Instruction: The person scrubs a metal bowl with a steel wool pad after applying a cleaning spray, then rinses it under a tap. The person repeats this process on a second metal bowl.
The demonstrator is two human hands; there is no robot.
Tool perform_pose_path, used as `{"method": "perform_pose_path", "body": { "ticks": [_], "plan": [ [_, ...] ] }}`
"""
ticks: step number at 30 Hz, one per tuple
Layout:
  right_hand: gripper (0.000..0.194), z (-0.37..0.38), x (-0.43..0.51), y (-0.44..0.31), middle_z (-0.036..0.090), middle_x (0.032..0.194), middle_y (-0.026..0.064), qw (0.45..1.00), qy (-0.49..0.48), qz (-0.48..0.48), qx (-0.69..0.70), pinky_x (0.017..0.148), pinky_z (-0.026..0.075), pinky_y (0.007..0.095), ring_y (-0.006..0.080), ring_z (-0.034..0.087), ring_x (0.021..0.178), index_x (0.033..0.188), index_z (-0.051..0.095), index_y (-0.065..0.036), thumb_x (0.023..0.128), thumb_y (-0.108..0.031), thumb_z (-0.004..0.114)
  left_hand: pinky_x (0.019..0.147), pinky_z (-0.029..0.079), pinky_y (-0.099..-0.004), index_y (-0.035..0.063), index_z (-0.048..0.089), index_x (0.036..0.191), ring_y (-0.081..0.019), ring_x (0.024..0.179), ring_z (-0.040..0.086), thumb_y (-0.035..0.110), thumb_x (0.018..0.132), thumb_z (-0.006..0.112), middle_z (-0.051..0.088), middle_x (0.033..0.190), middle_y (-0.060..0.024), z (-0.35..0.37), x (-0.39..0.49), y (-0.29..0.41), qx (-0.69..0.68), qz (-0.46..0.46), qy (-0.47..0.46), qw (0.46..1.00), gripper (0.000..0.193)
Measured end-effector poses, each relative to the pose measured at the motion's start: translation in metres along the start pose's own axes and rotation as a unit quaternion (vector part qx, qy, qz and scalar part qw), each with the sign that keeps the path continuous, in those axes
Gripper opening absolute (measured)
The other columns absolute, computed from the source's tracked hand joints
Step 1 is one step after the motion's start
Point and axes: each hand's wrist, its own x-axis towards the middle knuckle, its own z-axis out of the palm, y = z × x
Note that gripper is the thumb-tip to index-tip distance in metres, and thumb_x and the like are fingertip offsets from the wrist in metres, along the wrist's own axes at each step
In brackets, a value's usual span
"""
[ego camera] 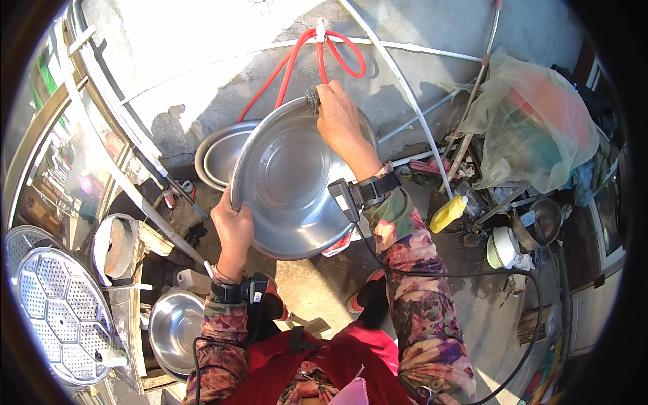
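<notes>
A large stainless-steel basin is held up before me, tilted so that its inside faces me. My left hand grips its rim at the left, thumb on the inner side. At the far upper rim, my right hand presses a dark steel-wool scourer against the metal. Behind the basin, partly hidden by it, smaller metal basins rest one inside another near the wall. The basin's underside is out of sight.
A red hose hangs on the grey wall. To the left are perforated steamer trays and another steel basin. On the right lie a yellow bottle, a metal pan and a plastic-wrapped bundle. A black cable trails from my right wrist.
</notes>
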Motion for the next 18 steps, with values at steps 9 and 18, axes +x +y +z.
{"method": "perform_pose_path", "body": {
  "ticks": [9,18],
  "plan": [
    [0.034,0.058,-0.018,0.019,0.053,0.116,0.0186,0.997,-0.079,0.003,0.015,0.09,0.048,0.0499,0.0429,0.058,0.103,0.121,0.056,-0.003,0.087,0.0,0.061,0.082,0.054,-0.0326,-0.0057,0.064,0.122,-0.0183,0.086,0.071,-0.006,0.077,0.053,0.075,0.094,-0.0166,0.039,-0.024,-0.075,-0.055,-0.031,0.012,0.998,0.046],
    [0.046,0.124,-0.036,-0.023,0.05,0.132,0.0159,0.964,-0.148,-0.133,0.178,0.092,0.05,0.0453,0.039,0.057,0.116,0.134,0.053,-0.008,0.09,-0.001,0.062,0.076,0.054,-0.0336,-0.0055,0.063,0.125,-0.0174,0.079,0.071,-0.003,0.076,0.05,0.073,0.089,-0.021,0.041,-0.012,-0.122,-0.065,-0.127,0.021,0.99,0.051]
  ]
}}
